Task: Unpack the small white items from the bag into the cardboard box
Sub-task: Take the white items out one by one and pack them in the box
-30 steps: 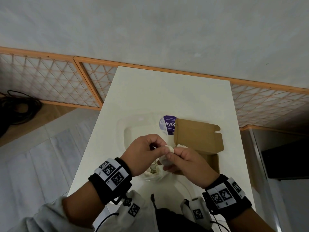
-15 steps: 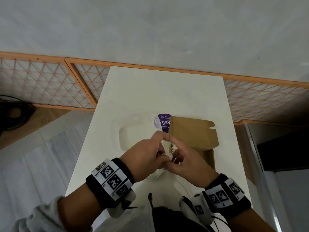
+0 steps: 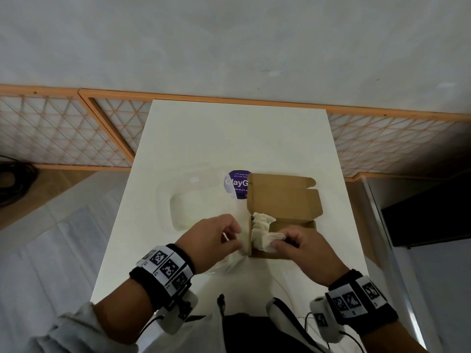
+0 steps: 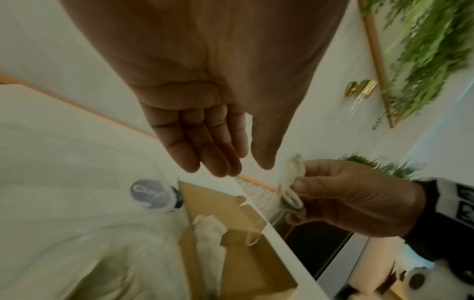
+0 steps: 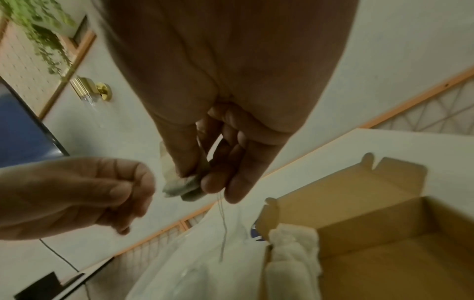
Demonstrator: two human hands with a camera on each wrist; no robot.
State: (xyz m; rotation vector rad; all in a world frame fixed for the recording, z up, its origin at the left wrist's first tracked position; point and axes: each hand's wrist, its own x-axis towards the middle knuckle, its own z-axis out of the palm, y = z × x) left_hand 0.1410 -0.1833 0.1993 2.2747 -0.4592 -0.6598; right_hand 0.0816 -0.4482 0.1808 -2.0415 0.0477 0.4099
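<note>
My right hand (image 3: 303,247) pinches a small white item (image 3: 274,240) between thumb and fingers, holding it over the near left corner of the cardboard box (image 3: 285,200). In the right wrist view the same item (image 5: 179,182) sits under my thumb, with a thin thread (image 5: 222,223) hanging down from it. My left hand (image 3: 214,240) hovers just left of the box with nothing in it; the left wrist view shows its fingers (image 4: 205,146) relaxed and nearly straight, thumb a little apart. Several white items (image 3: 262,221) already lie in a row along the left wall of the box, whose lid stands open at the far side. The clear plastic bag (image 3: 193,200), with its round purple label (image 3: 237,184), lies on the white surface (image 3: 239,138) just left of the box.
</note>
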